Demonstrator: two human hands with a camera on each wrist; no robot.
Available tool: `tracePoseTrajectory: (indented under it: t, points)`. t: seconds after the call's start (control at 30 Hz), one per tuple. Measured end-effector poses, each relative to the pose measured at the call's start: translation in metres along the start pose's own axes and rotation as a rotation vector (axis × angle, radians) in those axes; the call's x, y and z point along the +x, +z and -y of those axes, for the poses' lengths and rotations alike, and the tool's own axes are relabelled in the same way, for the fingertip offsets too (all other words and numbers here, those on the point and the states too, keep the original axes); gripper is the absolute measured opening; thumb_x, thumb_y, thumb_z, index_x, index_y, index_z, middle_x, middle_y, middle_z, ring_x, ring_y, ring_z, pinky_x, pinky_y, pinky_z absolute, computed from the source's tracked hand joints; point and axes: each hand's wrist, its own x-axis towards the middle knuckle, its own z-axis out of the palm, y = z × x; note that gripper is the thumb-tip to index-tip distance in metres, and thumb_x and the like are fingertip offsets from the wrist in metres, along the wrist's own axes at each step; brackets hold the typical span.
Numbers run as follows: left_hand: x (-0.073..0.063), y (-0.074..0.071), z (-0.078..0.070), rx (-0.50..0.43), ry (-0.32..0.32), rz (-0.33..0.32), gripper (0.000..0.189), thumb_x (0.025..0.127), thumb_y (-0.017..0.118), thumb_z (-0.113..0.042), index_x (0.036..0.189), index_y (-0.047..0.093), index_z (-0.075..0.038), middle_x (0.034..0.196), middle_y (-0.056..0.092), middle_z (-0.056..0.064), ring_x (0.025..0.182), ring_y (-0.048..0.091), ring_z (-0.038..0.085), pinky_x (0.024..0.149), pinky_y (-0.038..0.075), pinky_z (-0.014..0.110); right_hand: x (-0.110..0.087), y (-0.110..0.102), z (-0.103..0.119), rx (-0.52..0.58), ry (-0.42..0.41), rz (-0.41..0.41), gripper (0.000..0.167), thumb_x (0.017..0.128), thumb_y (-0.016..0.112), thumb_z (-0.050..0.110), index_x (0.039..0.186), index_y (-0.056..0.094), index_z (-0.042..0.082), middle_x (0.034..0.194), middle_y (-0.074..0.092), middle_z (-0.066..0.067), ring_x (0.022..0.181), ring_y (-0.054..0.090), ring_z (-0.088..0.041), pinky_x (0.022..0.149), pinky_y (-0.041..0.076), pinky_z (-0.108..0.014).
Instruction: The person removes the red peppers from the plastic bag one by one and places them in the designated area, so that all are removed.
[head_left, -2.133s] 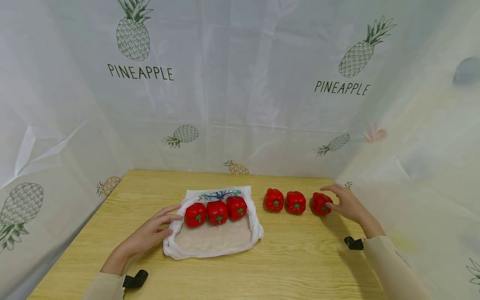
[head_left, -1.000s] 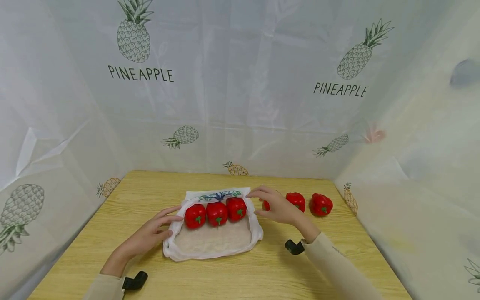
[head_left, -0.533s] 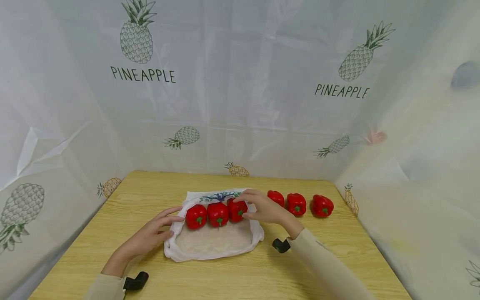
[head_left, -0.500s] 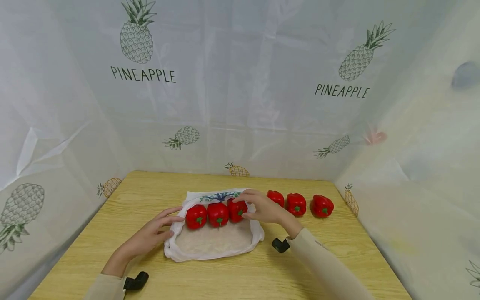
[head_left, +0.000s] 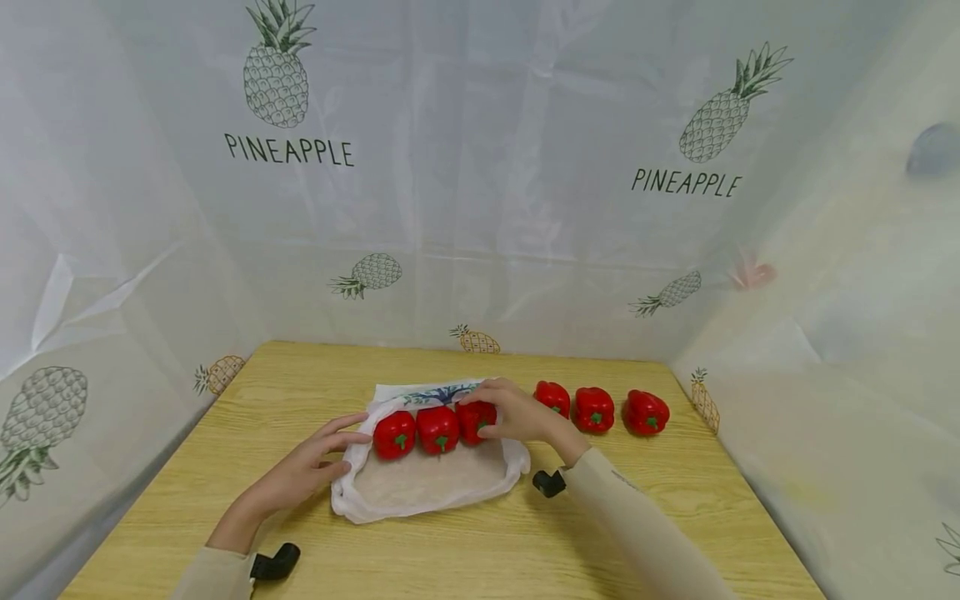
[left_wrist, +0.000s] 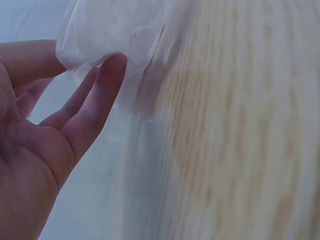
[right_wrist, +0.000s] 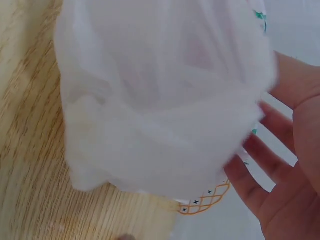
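From the head view, the right hand (head_left: 517,412), which was out at the farthest loose pepper two seconds ago, now grips a glossy red bell pepper with a green stem (head_left: 476,421), thumb on its near side and fingers across its far side. That pepper lies inside a thin white plastic bag with a blue-green print (head_left: 517,467), at the bag's end nearest the right hand. The left hand (head_left: 300,475) has kept its place at the bag's opposite edge, the two hands apart with the peppers between them. Six peppers are in sight, split three and three as before: two more in the bag, the leftmost red pepper (head_left: 394,435) just beside the left hand's fingertips and the middle red pepper (head_left: 438,429) between the hands; three loose red peppers (head_left: 594,410) lie in a row to the right of the right hand, on the yellow wood-grain table (head_left: 435,558). Each wrist carries one black device, two in all. In the left wrist view, the left hand's thumb and fingers pinch a crumpled fold of the bag. In the right wrist view, the right hand's fingers reach behind the translucent bag, which hides their tips.
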Motion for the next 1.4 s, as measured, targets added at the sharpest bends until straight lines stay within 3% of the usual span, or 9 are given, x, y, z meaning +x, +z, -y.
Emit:
tracePoseTrajectory:
  t: [0.2, 0.5, 0.57, 0.73, 0.8, 1.07, 1.17, 1.23, 1.4]
  points:
    - [0.0, 0.0, 0.002, 0.005, 0.0, 0.003, 0.038, 0.105, 0.066, -0.01, 0.144, 0.065, -0.012, 0.171, 0.033, 0.006, 0.152, 0.026, 0.001, 0.111, 0.042, 0.02, 0.001, 0.003, -0.001, -0.002, 0.04, 0.049, 0.057, 0.09, 0.087, 0.021, 0.143, 0.068, 0.019, 0.146, 0.061, -0.003, 0.134, 0.05, -0.026, 0.108, 0.05, -0.048]
    - [0.0, 0.0, 0.002, 0.023, -0.008, 0.001, 0.038, 0.106, 0.066, -0.011, 0.144, 0.065, -0.013, 0.171, 0.032, 0.003, 0.154, 0.028, 0.009, 0.111, 0.043, 0.021, -0.002, 0.0, 0.002, -0.025, 0.059, 0.122, 0.063, 0.086, 0.089, 0.014, 0.145, 0.067, 0.02, 0.157, 0.052, -0.01, 0.141, 0.043, -0.033, 0.109, 0.048, -0.053]
    - [0.001, 0.0, 0.002, 0.022, 0.001, 0.003, 0.038, 0.105, 0.066, -0.01, 0.143, 0.065, -0.012, 0.171, 0.033, 0.005, 0.155, 0.028, 0.018, 0.111, 0.044, 0.022, -0.003, 0.0, 0.002, -0.025, 0.05, 0.125, 0.065, 0.086, 0.089, 0.014, 0.146, 0.066, 0.019, 0.157, 0.052, -0.01, 0.14, 0.044, -0.033, 0.109, 0.048, -0.053]
    - [0.0, 0.0, 0.001, 0.016, 0.007, 0.001, 0.038, 0.105, 0.066, -0.009, 0.143, 0.066, -0.013, 0.171, 0.033, 0.007, 0.154, 0.029, 0.012, 0.111, 0.046, 0.025, -0.004, 0.001, 0.001, -0.016, 0.029, 0.124, 0.068, 0.086, 0.09, 0.012, 0.148, 0.065, 0.021, 0.155, 0.053, -0.01, 0.136, 0.043, -0.031, 0.105, 0.048, -0.051]
    - [0.0, 0.0, 0.0, 0.017, 0.003, -0.002, 0.038, 0.105, 0.067, -0.009, 0.143, 0.066, -0.013, 0.171, 0.033, 0.006, 0.151, 0.028, 0.002, 0.111, 0.046, 0.025, -0.004, 0.002, 0.001, -0.015, 0.029, 0.12, 0.068, 0.085, 0.09, 0.011, 0.147, 0.065, 0.022, 0.152, 0.053, -0.009, 0.134, 0.043, -0.029, 0.103, 0.049, -0.048]
    - [0.001, 0.001, -0.004, 0.03, 0.024, -0.007, 0.038, 0.104, 0.066, -0.007, 0.142, 0.066, -0.012, 0.17, 0.035, 0.011, 0.153, 0.032, 0.034, 0.109, 0.047, 0.025, -0.009, 0.006, 0.003, -0.027, 0.035, 0.078, 0.063, 0.087, 0.089, 0.01, 0.145, 0.067, 0.023, 0.139, 0.055, -0.006, 0.126, 0.044, -0.025, 0.098, 0.052, -0.04]
    - [0.001, 0.0, -0.005, 0.033, 0.023, -0.006, 0.038, 0.104, 0.066, -0.007, 0.142, 0.066, -0.013, 0.17, 0.034, 0.012, 0.152, 0.031, 0.04, 0.11, 0.046, 0.025, -0.011, 0.008, 0.004, -0.033, 0.032, 0.06, 0.061, 0.088, 0.089, 0.011, 0.143, 0.068, 0.024, 0.138, 0.055, -0.005, 0.126, 0.045, -0.025, 0.099, 0.051, -0.039]
    - [0.001, 0.0, -0.005, 0.032, 0.012, -0.006, 0.038, 0.104, 0.066, -0.007, 0.142, 0.066, -0.014, 0.17, 0.034, 0.01, 0.153, 0.031, 0.035, 0.11, 0.046, 0.025, -0.011, 0.01, 0.004, -0.032, 0.026, 0.047, 0.059, 0.087, 0.089, 0.011, 0.142, 0.069, 0.024, 0.138, 0.056, -0.005, 0.126, 0.045, -0.025, 0.099, 0.051, -0.039]
    - [0.0, 0.001, -0.002, 0.031, 0.0, 0.0, 0.039, 0.104, 0.066, -0.007, 0.143, 0.066, -0.014, 0.171, 0.033, 0.007, 0.153, 0.03, 0.009, 0.11, 0.047, 0.026, -0.012, 0.014, 0.005, -0.044, 0.022, 0.028, 0.056, 0.087, 0.088, 0.008, 0.138, 0.071, 0.025, 0.137, 0.057, -0.004, 0.125, 0.049, -0.023, 0.1, 0.052, -0.036]
